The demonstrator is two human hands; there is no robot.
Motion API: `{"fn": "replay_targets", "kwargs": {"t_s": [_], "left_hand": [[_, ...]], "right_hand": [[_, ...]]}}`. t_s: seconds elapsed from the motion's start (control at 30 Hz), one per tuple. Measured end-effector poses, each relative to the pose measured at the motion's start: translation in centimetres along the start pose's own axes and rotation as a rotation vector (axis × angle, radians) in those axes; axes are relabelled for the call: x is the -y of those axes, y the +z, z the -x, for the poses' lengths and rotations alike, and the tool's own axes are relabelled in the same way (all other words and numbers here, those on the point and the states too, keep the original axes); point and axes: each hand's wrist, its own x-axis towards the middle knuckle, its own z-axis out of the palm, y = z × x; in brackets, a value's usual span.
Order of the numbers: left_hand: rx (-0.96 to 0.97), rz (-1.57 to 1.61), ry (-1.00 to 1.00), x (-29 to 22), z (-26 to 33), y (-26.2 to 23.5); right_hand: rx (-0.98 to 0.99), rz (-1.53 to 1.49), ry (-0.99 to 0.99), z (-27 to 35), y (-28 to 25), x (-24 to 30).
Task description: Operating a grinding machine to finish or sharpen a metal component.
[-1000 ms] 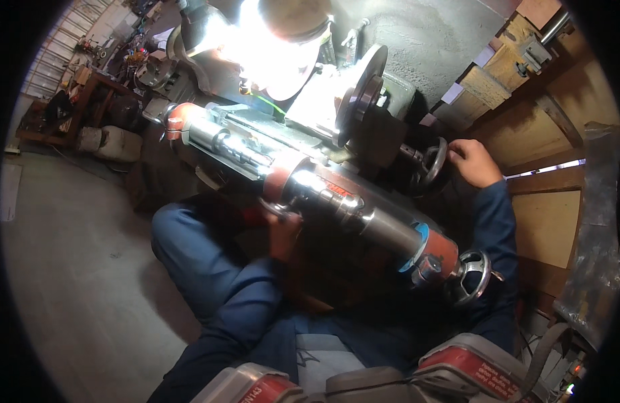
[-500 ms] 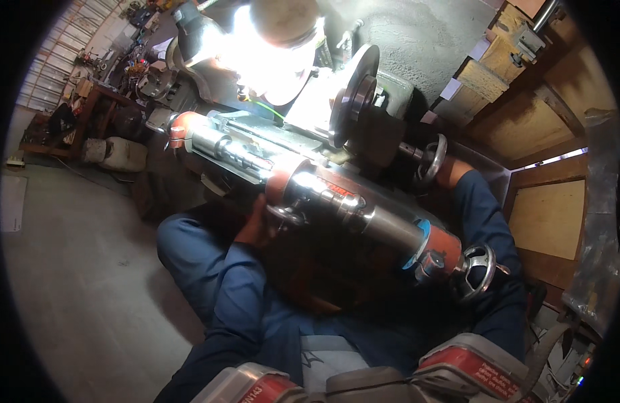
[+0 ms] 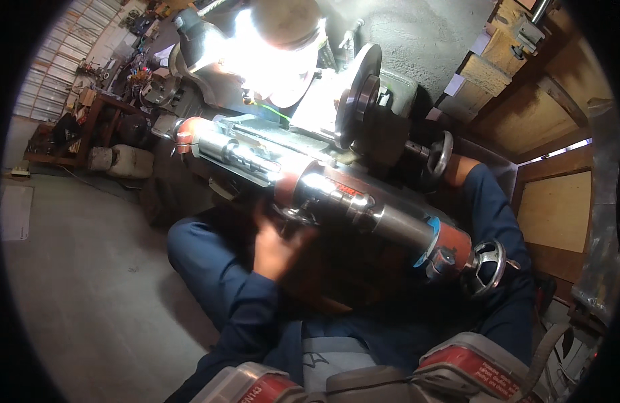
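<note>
At the chrome handwheel (image 3: pixel 296 215), below the red collar (image 3: pixel 291 186), with the left hand (image 3: pixel 274 250), fingers part-spread, blurred; cannot tell whether gripping; behind the spoked handwheel (image 3: pixel 447 153) with the right hand (image 3: pixel 462 170), fingers hidden; cannot tell how open; probably rigid, smooth, slippery if oily; best gripped by rims.

A steel cylinder (image 3: pixel 404 226) barred the direct path from the left hand (image 3: pixel 273 252) to the upright disc (image 3: pixel 355 97), while room lay over the floor (image 3: pixel 88 269) beyond the left knee (image 3: pixel 194 245); a handwheel (image 3: pixel 448 149) and wooden panelling (image 3: pixel 555 215) hemmed in the right hand (image 3: pixel 461 169), shadow making clearance hard to judge.
</note>
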Motion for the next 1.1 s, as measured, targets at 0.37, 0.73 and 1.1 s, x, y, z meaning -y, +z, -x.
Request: {"fn": "replay_targets", "kwargs": {"t_s": [0.37, 0.73, 1.1], "left_hand": [[0.385, 1.502, -0.765, 3.7, -3.4, 2.9], [0.000, 1.060, -0.422, 6.5, -1.9, 7.0], [0.069, 1.080, -0.323, 7.0, -2.2, 7.0]], "right_hand": [[0.293, -0.857, 0.316, 5.6, -6.0, 5.0], [0.467, -0.922, 0.232, 4.9, -5.4, 5.2], [-0.055, -0.112, 0.026, 0.1, 1.1, -1.6]]}}
